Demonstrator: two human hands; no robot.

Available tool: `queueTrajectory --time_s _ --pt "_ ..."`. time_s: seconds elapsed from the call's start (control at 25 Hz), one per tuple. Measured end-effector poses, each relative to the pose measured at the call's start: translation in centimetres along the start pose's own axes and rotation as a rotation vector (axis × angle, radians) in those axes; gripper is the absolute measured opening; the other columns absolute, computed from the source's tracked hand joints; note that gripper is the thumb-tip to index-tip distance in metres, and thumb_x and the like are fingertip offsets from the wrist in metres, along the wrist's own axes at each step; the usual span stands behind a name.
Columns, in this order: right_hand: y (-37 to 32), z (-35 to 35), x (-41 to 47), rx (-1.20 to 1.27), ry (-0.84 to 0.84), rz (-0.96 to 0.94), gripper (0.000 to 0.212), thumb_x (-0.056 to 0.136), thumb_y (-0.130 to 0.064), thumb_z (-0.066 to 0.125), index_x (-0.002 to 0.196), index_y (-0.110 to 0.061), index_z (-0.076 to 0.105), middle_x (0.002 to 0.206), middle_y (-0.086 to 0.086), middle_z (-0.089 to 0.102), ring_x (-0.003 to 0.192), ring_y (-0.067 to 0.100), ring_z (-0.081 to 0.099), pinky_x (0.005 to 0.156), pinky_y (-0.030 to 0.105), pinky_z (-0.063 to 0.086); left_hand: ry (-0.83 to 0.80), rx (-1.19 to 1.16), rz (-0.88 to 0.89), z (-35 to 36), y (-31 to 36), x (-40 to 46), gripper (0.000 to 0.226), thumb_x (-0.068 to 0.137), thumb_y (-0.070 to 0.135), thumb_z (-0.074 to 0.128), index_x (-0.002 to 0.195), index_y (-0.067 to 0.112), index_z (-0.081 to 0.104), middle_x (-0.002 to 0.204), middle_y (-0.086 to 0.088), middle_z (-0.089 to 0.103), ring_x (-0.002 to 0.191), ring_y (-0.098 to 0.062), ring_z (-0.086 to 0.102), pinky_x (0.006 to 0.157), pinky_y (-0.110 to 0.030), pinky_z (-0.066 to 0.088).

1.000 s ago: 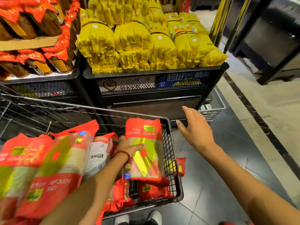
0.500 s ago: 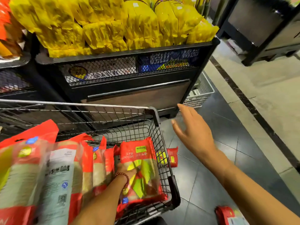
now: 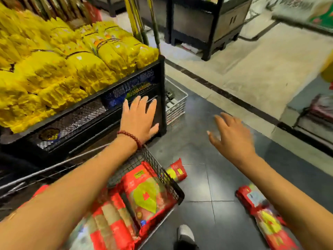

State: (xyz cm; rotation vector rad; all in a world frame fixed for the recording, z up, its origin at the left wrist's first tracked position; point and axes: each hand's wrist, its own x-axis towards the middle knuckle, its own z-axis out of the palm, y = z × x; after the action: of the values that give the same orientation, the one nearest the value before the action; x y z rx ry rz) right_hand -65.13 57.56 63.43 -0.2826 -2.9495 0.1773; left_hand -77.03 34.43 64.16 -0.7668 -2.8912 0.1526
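Note:
A wire shopping cart at the lower left holds several red packets. My left hand, with a red bead bracelet on the wrist, is raised above the cart's far corner with fingers spread and holds nothing. It hangs in front of the black display stand. My right hand is out over the dark floor, fingers spread, empty. One red packet lies on the floor beside the cart. Another red packet lies on the floor at the lower right, partly under my right forearm.
The black display stand is stacked with yellow packets. A grey plastic crate sits on the floor behind the stand's corner. Dark display units stand across a light aisle. My shoe shows at the bottom.
My left hand has let go of the red packet in the cart and risen to the stand's corner. The right hand has swung right. The view has turned right.

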Motion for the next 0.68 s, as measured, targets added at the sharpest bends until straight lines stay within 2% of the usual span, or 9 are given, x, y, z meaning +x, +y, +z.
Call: queueTrajectory --time_s 0.2,0.4,0.52,0.68 --pt "11.1 -4.1 -13.5 -0.033 0.068 0.405 0.046 0.085 -0.034 0.060 0.119 -0.003 0.055 0.121 0.022 0.058 0.103 0.044 0.056 0.079 0.048 0.051 0.011 -0.072 0.377 -3.5 14.3 1.7 0.079 0.084 0.051 0.056 0.148 0.015 0.028 0.147 -0.015 0.038 0.135 -0.032 0.035 0.111 -0.058 0.020" --pt "22.2 -5.8 -30.5 -0.048 0.059 0.795 0.051 0.082 -0.032 0.066 0.123 -0.003 0.055 0.122 0.022 0.057 0.106 0.044 0.057 0.080 0.050 0.054 -0.087 -0.066 0.647 -2.8 31.9 -0.5 0.077 0.084 0.056 0.051 0.147 0.018 0.027 0.142 -0.013 0.043 0.129 -0.032 0.044 0.110 -0.055 0.027" --pt "28.7 -4.3 -38.6 -0.025 -0.010 0.955 0.051 0.080 -0.034 0.067 0.119 -0.003 0.057 0.112 0.022 0.061 0.096 0.044 0.062 0.074 0.050 0.055 -0.173 -0.067 0.729 -1.1 41.7 -1.8 0.070 0.084 0.053 0.053 0.141 0.018 0.034 0.137 -0.010 0.048 0.123 -0.032 0.049 0.108 -0.054 0.031" --pt "35.3 -1.1 -44.1 0.007 -0.152 1.065 0.048 0.078 -0.042 0.052 0.105 -0.003 0.061 0.099 0.020 0.064 0.086 0.043 0.063 0.067 0.044 0.053 -0.282 -0.017 0.750 3.0 51.8 -2.2 0.066 0.085 0.054 0.051 0.139 0.019 0.034 0.137 -0.007 0.050 0.123 -0.029 0.050 0.107 -0.052 0.034"
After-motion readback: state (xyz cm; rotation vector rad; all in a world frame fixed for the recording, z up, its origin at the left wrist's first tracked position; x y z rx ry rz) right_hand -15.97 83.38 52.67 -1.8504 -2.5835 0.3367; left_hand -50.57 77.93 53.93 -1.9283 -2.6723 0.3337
